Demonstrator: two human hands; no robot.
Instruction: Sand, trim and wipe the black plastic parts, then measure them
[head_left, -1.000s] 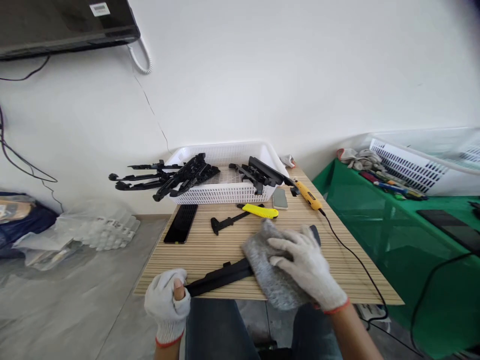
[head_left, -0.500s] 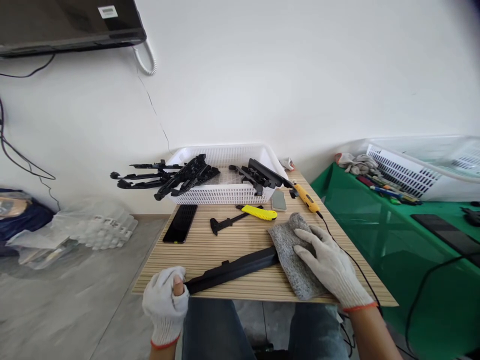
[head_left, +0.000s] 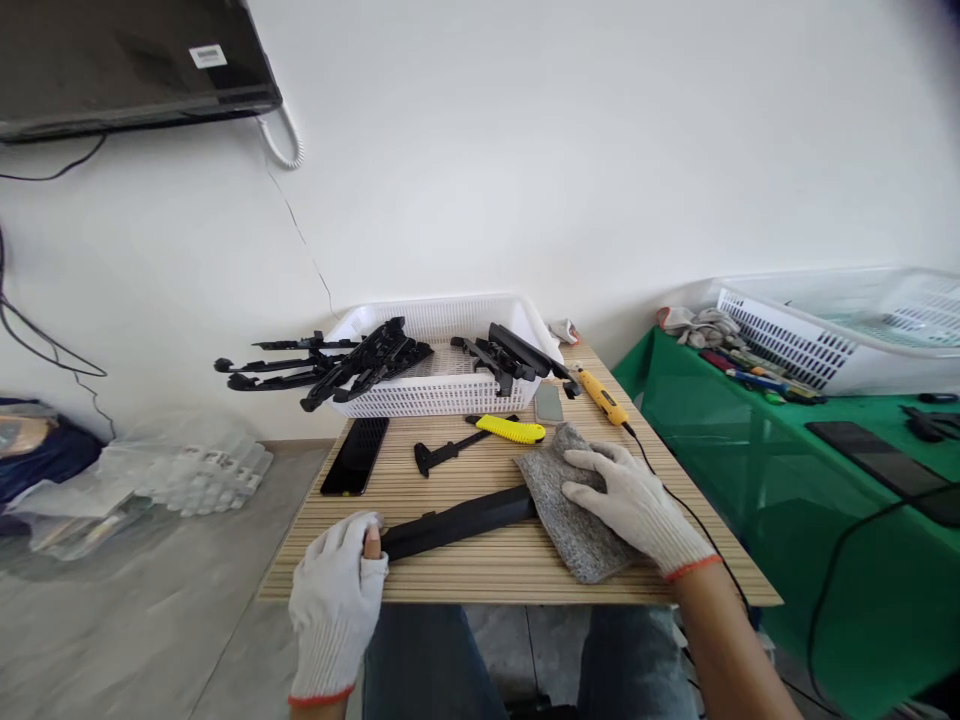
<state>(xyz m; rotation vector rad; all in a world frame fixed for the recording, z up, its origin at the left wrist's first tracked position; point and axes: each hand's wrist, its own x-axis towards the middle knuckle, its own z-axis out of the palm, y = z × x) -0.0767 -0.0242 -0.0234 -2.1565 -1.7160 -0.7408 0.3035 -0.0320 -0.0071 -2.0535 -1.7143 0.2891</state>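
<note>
A long black plastic strip (head_left: 461,522) lies slantwise above the front of the table. Its left end is in my left hand (head_left: 337,575), closed round it, with a bare thumb tip poking out of the white glove. A grey cloth (head_left: 574,520) covers the strip's right end. My right hand (head_left: 622,500), also gloved, holds the cloth from above, its fingers reaching over the cloth and pressing it onto the strip. What lies under the cloth is hidden.
Behind are a black caliper (head_left: 442,455), a yellow utility knife (head_left: 510,430), a phone (head_left: 355,456) and a yellow corded tool (head_left: 602,398). A white basket (head_left: 450,398) bears several black plastic parts (head_left: 371,365). To the right stands a green-covered table (head_left: 675,440).
My left hand has turned, showing more of its back, and the strip's left end has risen slightly. The cloth and my right hand have shifted a little left along the strip.
</note>
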